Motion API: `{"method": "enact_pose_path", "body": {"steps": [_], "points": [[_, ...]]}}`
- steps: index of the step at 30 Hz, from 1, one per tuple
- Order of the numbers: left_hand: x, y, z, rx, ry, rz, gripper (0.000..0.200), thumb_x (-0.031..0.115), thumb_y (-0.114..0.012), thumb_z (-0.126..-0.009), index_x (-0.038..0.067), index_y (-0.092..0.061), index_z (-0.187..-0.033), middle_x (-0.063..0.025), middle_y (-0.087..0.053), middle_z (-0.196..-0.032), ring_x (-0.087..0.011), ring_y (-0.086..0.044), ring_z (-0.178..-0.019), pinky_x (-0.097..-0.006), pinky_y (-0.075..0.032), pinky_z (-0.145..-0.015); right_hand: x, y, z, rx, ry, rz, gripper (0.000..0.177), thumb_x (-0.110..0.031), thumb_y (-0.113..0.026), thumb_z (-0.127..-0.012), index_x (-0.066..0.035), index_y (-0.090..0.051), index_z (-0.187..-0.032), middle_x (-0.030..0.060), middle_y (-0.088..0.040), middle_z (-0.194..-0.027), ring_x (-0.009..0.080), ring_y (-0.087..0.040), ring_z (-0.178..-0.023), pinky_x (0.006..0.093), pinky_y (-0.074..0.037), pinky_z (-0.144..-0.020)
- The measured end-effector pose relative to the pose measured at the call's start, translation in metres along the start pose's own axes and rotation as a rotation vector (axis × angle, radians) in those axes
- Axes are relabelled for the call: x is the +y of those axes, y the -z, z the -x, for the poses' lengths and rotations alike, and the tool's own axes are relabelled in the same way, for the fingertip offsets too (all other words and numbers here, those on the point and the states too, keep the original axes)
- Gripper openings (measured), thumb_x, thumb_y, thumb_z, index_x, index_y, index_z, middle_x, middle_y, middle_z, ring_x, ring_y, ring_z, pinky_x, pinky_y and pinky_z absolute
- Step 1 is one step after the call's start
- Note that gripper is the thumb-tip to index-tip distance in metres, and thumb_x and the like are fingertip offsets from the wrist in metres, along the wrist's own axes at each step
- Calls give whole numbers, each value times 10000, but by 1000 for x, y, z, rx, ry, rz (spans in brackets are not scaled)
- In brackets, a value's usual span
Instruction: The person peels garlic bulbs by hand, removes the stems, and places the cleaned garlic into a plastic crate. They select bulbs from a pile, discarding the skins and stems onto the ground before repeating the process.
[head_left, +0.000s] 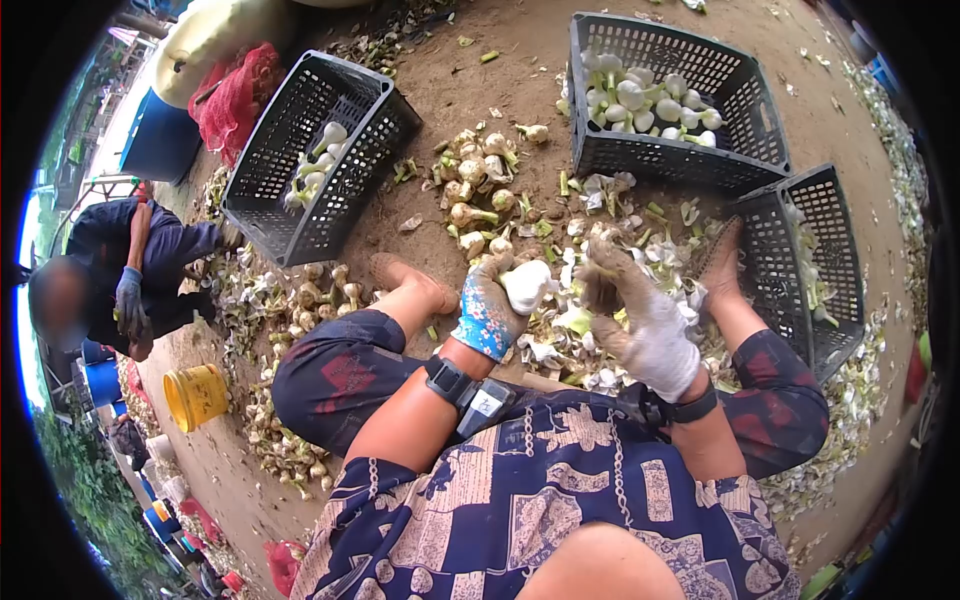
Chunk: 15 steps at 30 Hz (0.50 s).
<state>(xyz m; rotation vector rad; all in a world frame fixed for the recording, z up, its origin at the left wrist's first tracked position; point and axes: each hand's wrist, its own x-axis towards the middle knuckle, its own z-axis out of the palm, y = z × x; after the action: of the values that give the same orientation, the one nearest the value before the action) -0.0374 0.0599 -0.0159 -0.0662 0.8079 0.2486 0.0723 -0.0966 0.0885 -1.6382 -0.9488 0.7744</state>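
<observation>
My left hand (490, 305), in a blue floral glove with a soiled palm, is closed around a clean white garlic bulb (527, 287). Just right of the bulb, my right hand (645, 325) wears a whitish glove with dirty fingertips. Its thumb and fingers are apart, and I see nothing between them. Peeled garlic skins (545, 345) lie on the ground under both hands. Beyond the left hand is a pile of unpeeled garlic bulbs (470, 190) with stems, between my bare feet.
Black plastic crates (680, 160) with white garlic stand ahead, another crate (310, 150) at left, and one (835, 250) by my right foot. More garlic (290, 440) lies left of my knee, near a yellow bucket (195, 397). A gloved person (130, 260) sits at far left.
</observation>
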Motion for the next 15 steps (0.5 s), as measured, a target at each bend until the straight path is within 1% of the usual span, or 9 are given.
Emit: {"method": "enact_pose_path", "body": {"steps": [1, 3, 5, 7, 10, 11, 12, 13, 15], "points": [[-1, 6, -5, -1, -1, -1, 159, 162, -508, -794, 49, -553, -897, -121, -631, -933, -290, -624, -820, -441, -514, -793, 14, -2, -6, 76, 221, 572, 741, -101, -672, -699, -103, -342, -1362, 172, -501, -1188, 287, -541, -1013, 364, -462, -847], [-5, 15, -13, -117, 167, -35, 233, 194, -504, -811, 33, -552, -972, -123, -619, -979, -283, -611, -882, -416, -499, -836, 29, -23, -11, -49, 218, 623, 800, -67, -661, -641, -152, -339, -1369, 197, -472, -1226, 357, -493, -1079, 419, -425, -905], [-14, 21, -7, -366, 258, 55, 398, 306, -446, -882, 0, -513, -1128, -141, -582, -1094, -276, -555, -1006, -407, -415, -950, 43, -39, -13, -64, 290, 599, 731, -57, -684, -574, -158, -465, -1264, 159, -522, -1143, 341, -543, -988, 413, -460, -825], [-14, -13, 17, -168, 260, 51, 388, 348, -445, -895, 2, -583, -1006, -150, -598, -1070, -298, -563, -978, -424, -410, -947, 37, -32, -19, -51, 273, 353, 654, -27, -695, -550, -139, -520, -1171, 132, -553, -1051, 339, -563, -920, 413, -472, -783], [-4, -17, 9, -217, -77, -36, 458, 418, -494, -876, 19, -632, -698, -166, -640, -915, -296, -582, -925, -408, -438, -895, 21, 9, -39, 227, 366, 507, 570, 33, -702, -549, -98, -542, -1080, 123, -570, -990, 292, -575, -880, 381, -482, -746], [7, 2, -5, -260, -127, -161, 365, 350, -559, -860, 18, -639, -728, -150, -642, -891, -276, -591, -903, -403, -465, -848, 15, 34, -57, 340, 478, 461, 548, 41, -694, -583, -73, -525, -1092, 130, -564, -1012, 291, -566, -922, 375, -474, -778], [14, 5, -14, -31, -151, -573, 312, 307, -589, -844, 10, -637, -758, -148, -639, -890, -277, -593, -891, -399, -473, -824, -2, 58, -69, 489, 445, 773, 553, 63, -665, -636, -58, -503, -1150, 142, -551, -1038, 294, -544, -1000, 366, -470, -831], [20, 5, -23, 202, -175, -980, 265, 264, -618, -828, 2, -635, -788, -147, -636, -889, -277, -595, -880, -395, -480, -800, -12, 76, -74, 570, 313, 786, 530, 39, -647, -729, -44, -458, -1217, 140, -535, -1124, 265, -543, -1036, 333, -453, -890], [35, 8, -46, 384, -383, -1789, 236, 211, -647, -790, -9, -618, -868, -166, -617, -952, -292, -593, -880, -382, -481, -778, -16, 99, -81, 663, 328, 941, 489, 37, -622, -757, -27, -459, -1213, 151, -521, -1175, 247, -544, -1021, 321, -451, -879]]}}
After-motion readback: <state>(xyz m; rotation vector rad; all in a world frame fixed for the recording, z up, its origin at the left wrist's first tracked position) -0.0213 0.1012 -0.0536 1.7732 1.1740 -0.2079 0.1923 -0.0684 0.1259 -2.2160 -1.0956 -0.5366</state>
